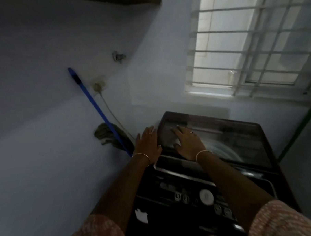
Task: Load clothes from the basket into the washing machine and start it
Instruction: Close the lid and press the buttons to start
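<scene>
Left of the washing machine (284,181) there's a blue-handled mop (97,106) leaning on the wall, and a wall socket (98,86) above it with a cord running down toward the machine. Then the hands, both on the machine's dark glass lid (232,137). The left hand (148,145) lies along the lid's left edge with the fingers stretched out, not clenched around anything. The right hand (186,143) is spread flat on the glass just beside it, also gripping nothing. The lid looks down and flat. My guess is this is the lid step, either about to lift it for loading or pressing it shut. I honestly can't tell which, since whatever is under the glass is just a blur. The basket and clothes aren't in shot at all. If it's opening, the next move needs fingers hooked under the front edge and a lift toward the wall behind the machine. If it's closed for good, the hands need to come back to the control panel (172,188) at the machine's near edge, where the round pale dial (206,196) and a few buttons sit. No brand or label is readable, the panel markings are too smeared. Above and right of the machine is a barred window (246,42).
</scene>
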{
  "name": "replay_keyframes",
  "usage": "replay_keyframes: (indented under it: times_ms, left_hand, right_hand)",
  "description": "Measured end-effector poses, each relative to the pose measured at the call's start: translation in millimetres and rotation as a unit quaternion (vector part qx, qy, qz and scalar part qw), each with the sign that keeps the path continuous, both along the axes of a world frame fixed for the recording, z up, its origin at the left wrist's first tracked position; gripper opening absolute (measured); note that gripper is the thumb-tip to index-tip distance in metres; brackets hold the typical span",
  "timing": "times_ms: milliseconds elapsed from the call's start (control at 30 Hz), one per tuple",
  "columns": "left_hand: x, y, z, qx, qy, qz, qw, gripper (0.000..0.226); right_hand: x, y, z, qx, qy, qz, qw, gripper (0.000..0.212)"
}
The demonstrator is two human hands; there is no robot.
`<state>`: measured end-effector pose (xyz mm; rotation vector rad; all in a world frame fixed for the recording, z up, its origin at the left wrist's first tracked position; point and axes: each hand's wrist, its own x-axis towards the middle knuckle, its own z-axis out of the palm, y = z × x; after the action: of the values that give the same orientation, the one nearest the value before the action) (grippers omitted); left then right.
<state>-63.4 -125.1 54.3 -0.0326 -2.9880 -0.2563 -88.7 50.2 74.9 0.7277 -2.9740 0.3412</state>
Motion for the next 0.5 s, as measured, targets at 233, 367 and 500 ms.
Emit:
replay_keyframes:
  times_ms: [233,367,500]
  left_hand:
    - [-85,-119,30,-0.052,-0.024,0.097,0.994,0.08]
    - [-133,-178,49,-0.099,-0.052,0.134,0.985,0.081]
    - [-185,-223,60,-0.173,-0.076,0.145,0.971,0.086]
  right_hand:
    - [-98,-119,22,-0.074,0.004,0.08,0.994,0.059]
    - [-163,-179,22,-0.084,0.004,0.11,0.99,0.059]
    - [-216,-228,14,-0.076,-0.01,0.132,0.988,0.061]
